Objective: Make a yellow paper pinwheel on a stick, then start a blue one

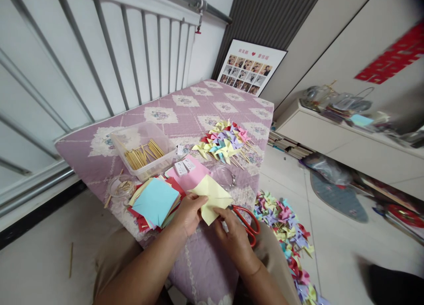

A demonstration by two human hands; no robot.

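Note:
A pale yellow paper square (212, 194), with slits cut in from its corners, is held between both hands above the table's near edge. My left hand (190, 214) pinches its left side, thumb on top. At the lower right edge, the fingers of my right hand (230, 230) are closed on the same sheet. Red-handled scissors (247, 223) lie just beyond my right hand, their blades partly hidden. To the left rests a stack of coloured paper squares, with a light blue square (157, 201) on top. Behind the yellow sheet is pink paper (195, 168) bearing small white boxes (184, 166).
A clear plastic box (149, 168) holds wooden sticks. Beside it stands a round dish (122, 186) of small pieces; another clear dish (225, 175) sits behind the yellow sheet. Finished pinwheels (225, 141) lie on the purple cloth (205, 261), and more pinwheels (288, 234) are piled right of the table.

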